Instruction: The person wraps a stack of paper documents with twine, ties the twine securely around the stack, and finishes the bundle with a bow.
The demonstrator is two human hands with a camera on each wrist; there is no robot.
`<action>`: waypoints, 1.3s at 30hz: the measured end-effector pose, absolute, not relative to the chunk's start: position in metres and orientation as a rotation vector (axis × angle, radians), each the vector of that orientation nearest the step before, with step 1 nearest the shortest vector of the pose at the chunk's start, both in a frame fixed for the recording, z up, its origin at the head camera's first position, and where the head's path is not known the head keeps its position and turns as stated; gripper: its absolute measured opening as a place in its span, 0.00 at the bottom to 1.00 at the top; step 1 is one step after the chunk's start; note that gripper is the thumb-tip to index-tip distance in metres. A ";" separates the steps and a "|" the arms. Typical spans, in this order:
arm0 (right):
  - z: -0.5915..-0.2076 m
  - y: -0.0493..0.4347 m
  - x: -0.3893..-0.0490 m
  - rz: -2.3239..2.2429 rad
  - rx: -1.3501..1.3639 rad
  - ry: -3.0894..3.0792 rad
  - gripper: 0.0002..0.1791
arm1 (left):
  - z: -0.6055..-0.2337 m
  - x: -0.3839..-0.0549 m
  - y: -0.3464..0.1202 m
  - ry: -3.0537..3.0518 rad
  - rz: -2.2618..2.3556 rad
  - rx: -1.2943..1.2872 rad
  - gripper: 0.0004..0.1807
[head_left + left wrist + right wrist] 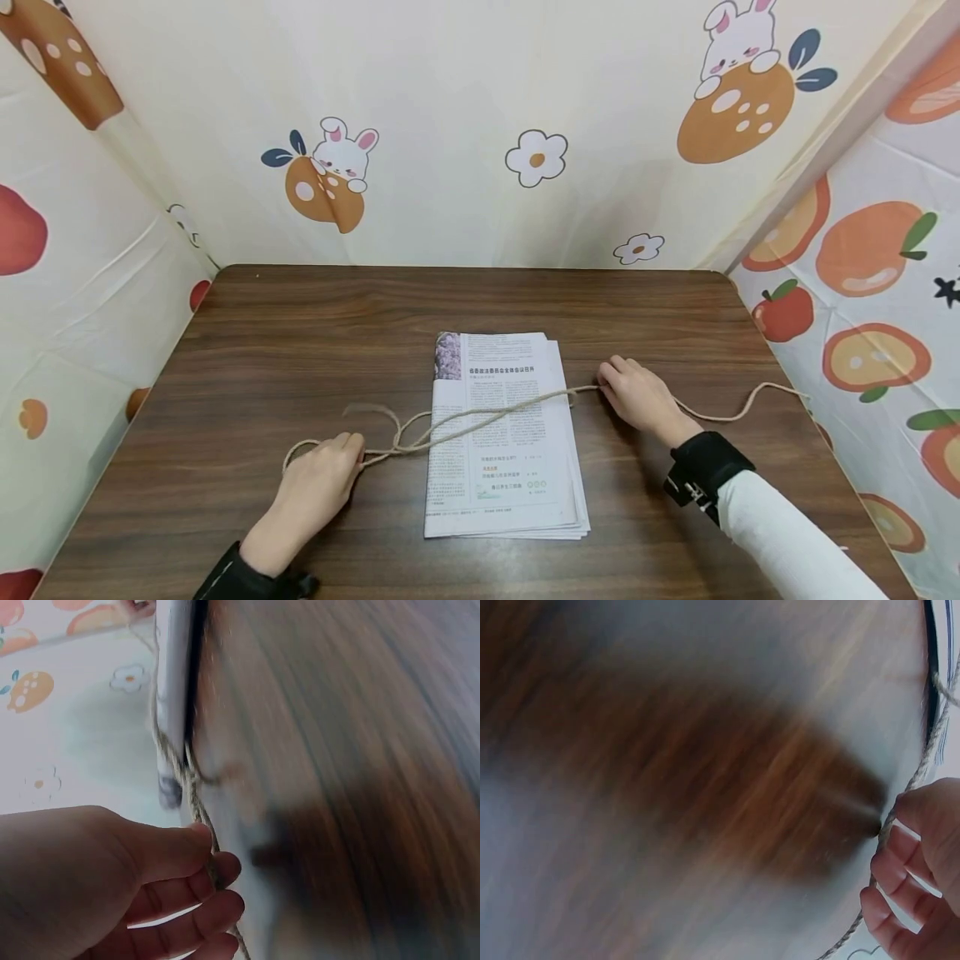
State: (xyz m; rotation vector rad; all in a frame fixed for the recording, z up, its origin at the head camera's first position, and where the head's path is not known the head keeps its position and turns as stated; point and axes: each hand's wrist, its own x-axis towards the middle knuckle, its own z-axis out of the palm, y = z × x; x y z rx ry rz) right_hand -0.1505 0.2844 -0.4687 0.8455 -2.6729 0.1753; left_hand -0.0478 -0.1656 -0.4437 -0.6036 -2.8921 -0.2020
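A stack of folded newspapers (502,467) lies on the wooden table, with a thin beige rope (487,421) running slantwise across its top. Left of the stack, my left hand (322,475) pinches the rope between thumb and forefinger, as the left wrist view shows at the rope strands (196,799). Loose loops of rope lie between that hand and the paper's left edge. On the other side, my right hand (641,396) pinches the rope just past the right edge. In the right wrist view the rope (922,769) passes between thumb and fingertips. Its tail runs on toward the table's right edge.
The brown wooden table (322,325) fills the lower view. Behind it hangs a pale curtain (450,100) printed with rabbits and flowers. Fruit-printed cloth (885,333) borders the right side. Each wrist wears a black band (708,471).
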 end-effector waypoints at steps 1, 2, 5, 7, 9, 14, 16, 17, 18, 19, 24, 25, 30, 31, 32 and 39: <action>-0.469 0.286 -0.151 0.175 0.832 -2.675 0.13 | -0.443 -0.047 -0.169 -2.902 -0.208 -0.592 0.15; -0.469 0.288 -0.151 0.173 0.819 -2.682 0.12 | -0.442 -0.047 -0.173 -2.916 -0.215 -0.576 0.14; -0.468 0.293 -0.152 0.166 0.781 -2.715 0.11 | -0.439 -0.045 -0.184 -2.950 -0.232 -0.525 0.12; -0.468 0.296 -0.152 0.165 0.756 -2.737 0.10 | -0.438 -0.045 -0.192 -2.964 -0.240 -0.496 0.12; -0.468 0.298 -0.152 0.168 0.744 -2.746 0.09 | -0.436 -0.044 -0.200 -2.963 -0.240 -0.477 0.12; -0.469 0.302 -0.153 0.168 0.742 -2.709 0.09 | -0.436 -0.044 -0.219 -3.002 -0.245 -0.409 0.13; -0.468 0.304 -0.153 0.166 0.739 -2.690 0.09 | -0.437 -0.044 -0.227 -3.034 -0.242 -0.369 0.12; -0.468 0.305 -0.154 0.162 0.734 -2.683 0.09 | -0.437 -0.045 -0.232 -3.050 -0.238 -0.353 0.12; -0.467 0.306 -0.154 0.159 0.726 -2.680 0.09 | -0.437 -0.046 -0.236 -3.063 -0.238 -0.335 0.11; -0.467 0.307 -0.154 0.157 0.718 -2.680 0.08 | -0.437 -0.046 -0.240 -3.069 -0.241 -0.318 0.11; -0.463 0.314 -0.154 0.152 0.651 -2.731 0.08 | -0.439 -0.048 -0.262 -3.072 -0.249 -0.267 0.11; -0.462 0.316 -0.154 0.154 0.636 -2.745 0.08 | -0.439 -0.047 -0.266 -3.071 -0.248 -0.252 0.11; -0.461 0.320 -0.153 0.164 0.594 -2.786 0.07 | -0.440 -0.045 -0.277 -3.059 -0.259 -0.189 0.10; -0.461 0.321 -0.153 0.166 0.593 -2.789 0.08 | -0.439 -0.045 -0.276 -3.053 -0.260 -0.188 0.10; -0.462 0.321 -0.153 0.166 0.596 -2.791 0.08 | -0.439 -0.045 -0.275 -3.050 -0.264 -0.192 0.10; -0.466 0.313 -0.153 0.163 0.651 -2.779 0.09 | -0.432 -0.047 -0.252 -2.955 -0.242 -0.285 0.11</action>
